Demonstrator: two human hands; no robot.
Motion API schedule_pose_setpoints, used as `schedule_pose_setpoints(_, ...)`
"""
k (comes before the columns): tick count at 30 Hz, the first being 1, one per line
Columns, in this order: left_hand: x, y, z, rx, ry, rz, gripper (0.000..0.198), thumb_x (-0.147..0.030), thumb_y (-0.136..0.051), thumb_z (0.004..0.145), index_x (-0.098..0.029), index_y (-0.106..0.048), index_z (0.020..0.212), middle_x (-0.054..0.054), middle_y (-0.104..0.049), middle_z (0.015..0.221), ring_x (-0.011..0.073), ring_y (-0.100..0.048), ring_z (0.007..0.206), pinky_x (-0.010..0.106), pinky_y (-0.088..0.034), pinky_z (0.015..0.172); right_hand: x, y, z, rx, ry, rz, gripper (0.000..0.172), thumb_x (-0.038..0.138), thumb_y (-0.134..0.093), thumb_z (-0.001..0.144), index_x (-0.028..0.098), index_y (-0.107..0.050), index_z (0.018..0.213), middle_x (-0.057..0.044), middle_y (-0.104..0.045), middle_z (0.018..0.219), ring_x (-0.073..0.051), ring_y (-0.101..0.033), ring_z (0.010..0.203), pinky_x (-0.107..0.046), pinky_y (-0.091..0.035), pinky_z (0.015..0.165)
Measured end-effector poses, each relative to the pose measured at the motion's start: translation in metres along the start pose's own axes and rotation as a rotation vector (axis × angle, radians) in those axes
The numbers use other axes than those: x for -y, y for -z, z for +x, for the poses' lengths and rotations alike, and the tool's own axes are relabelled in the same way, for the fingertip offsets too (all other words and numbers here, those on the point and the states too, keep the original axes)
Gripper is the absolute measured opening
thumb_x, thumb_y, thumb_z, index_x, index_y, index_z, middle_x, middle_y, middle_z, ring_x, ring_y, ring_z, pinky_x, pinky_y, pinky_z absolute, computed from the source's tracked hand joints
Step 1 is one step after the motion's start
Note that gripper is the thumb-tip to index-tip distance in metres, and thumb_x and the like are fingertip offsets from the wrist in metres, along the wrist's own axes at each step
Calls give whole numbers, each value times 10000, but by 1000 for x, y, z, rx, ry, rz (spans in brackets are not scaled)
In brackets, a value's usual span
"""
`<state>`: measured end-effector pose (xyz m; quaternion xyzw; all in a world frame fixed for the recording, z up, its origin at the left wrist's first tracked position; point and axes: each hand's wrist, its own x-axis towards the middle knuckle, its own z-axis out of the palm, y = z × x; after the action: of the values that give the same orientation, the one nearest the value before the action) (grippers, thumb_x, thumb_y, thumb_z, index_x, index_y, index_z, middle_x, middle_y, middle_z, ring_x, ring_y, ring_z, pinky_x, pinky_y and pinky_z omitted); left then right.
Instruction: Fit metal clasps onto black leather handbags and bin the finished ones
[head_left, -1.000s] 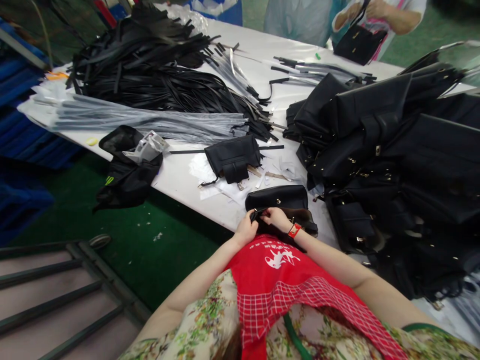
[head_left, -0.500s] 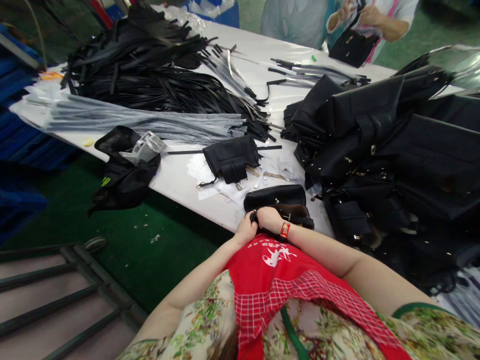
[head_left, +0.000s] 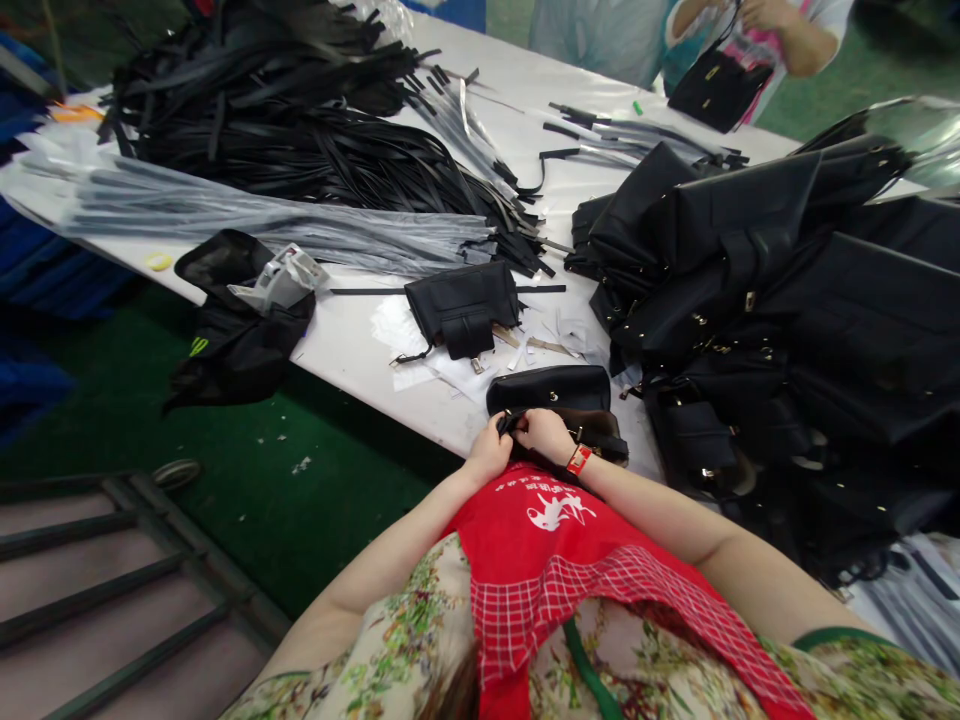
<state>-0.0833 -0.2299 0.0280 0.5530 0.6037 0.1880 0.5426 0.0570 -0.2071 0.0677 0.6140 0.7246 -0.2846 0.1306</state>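
Close to my body at the table's front edge lies a black bag (head_left: pixel 555 391) with a small metal fitting on its face. My left hand (head_left: pixel 491 446) is closed on a black strap end at the bag's left side. Beside it my right hand (head_left: pixel 546 435), with a red band at the wrist, has its fingers pinched at the same strap. The fingertips partly hide the strap. Behind my hands, a small black pouch (head_left: pixel 463 308) with a buckle rests on white paper scraps (head_left: pixel 450 375).
Black straps (head_left: pixel 322 170) and wrapped grey strips (head_left: pixel 285 225) cover the table's left. Black bags (head_left: pixel 720 260) are heaped at right. A black cloth bag (head_left: pixel 244 330) hangs over the front edge. Across the table, a person holds a black bag (head_left: pixel 718 88).
My right hand has shifted slightly away from my left, and more of the black strap shows between them. The view has moved a little.
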Motion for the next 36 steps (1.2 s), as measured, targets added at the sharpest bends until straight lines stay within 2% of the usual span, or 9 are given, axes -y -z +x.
schedule_pose_setpoints(4, 1, -4, -1, 14, -7, 10, 505, -99, -452, 804, -70, -474, 1307, 165, -620, 1235, 267, -571, 1164, 392, -419, 1045, 4, -4, 9, 0, -47, 5, 158, 223, -591, 766, 131, -705, 825, -128, -703, 822, -226, -659, 781, -267, -459, 696)
schedule_pose_setpoints(9, 2, -9, 0, 39, -9, 25, 531, -85, -469, 794, -59, -458, 1324, 181, -604, 1257, 279, -565, 1175, 398, -422, 1044, 5, -9, 20, -3, -82, 39, 193, 163, -600, 734, 45, -703, 847, -203, -691, 833, -267, -667, 785, -293, -471, 686)
schedule_pose_setpoints(13, 1, -4, 0, 28, -22, 12, 510, -81, -443, 804, -64, -471, 1313, 178, -620, 1232, 276, -580, 1154, 403, -435, 1028, -3, -6, 15, 21, 5, 145, 190, 224, -603, 779, 127, -723, 890, -106, -721, 856, -190, -669, 792, -217, -465, 698)
schedule_pose_setpoints(16, 1, -1, 0, 11, -29, 1, 510, -77, -431, 805, -60, -468, 1313, 178, -614, 1241, 265, -569, 1171, 386, -427, 1039, -8, -6, 10, 6, 52, 211, 242, 258, -513, 869, 169, -712, 974, -48, -728, 910, -129, -659, 793, -172, -451, 697)
schedule_pose_setpoints(18, 0, -1, 0, 6, -30, 1, 513, -80, -430, 806, -49, -461, 1317, 186, -608, 1247, 266, -567, 1174, 384, -427, 1039, -10, -8, 8, -6, 48, 221, 252, 244, -489, 878, 154, -721, 923, -54, -728, 865, -130, -654, 753, -181, -446, 677)
schedule_pose_setpoints(21, 0, -3, 0, 12, -36, 8, 513, -88, -446, 803, -42, -467, 1313, 195, -610, 1241, 274, -571, 1169, 392, -425, 1041, -7, -12, 11, -13, 27, 202, 191, 204, -549, 808, 137, -728, 793, -81, -718, 770, -163, -645, 696, -218, -437, 643)
schedule_pose_setpoints(26, 1, -6, 1, 14, -31, 9, 533, -102, -480, 794, -54, -462, 1325, 192, -614, 1237, 286, -573, 1165, 409, -415, 1051, -2, -16, 18, -50, -22, 163, 221, 200, -543, 791, 85, -728, 829, -170, -707, 817, -223, -647, 733, -273, -439, 658)
schedule_pose_setpoints(32, 7, -3, 3, -33, -15, -23, 500, -94, -414, 817, -23, -462, 1311, 205, -592, 1262, 275, -544, 1202, 403, -412, 1053, -10, -9, 10, 11, 90, 211, 183, 232, -578, 787, 215, -744, 860, -27, -732, 859, -148, -651, 768, -204, -438, 690)
schedule_pose_setpoints(36, 7, -3, 2, -15, -42, -21, 502, -100, -419, 819, -27, -460, 1314, 202, -601, 1252, 273, -552, 1194, 401, -412, 1053, -11, -14, 11, -48, 3, 190, 211, 218, -544, 791, 172, -738, 861, -78, -727, 850, -186, -659, 777, -239, -442, 699)
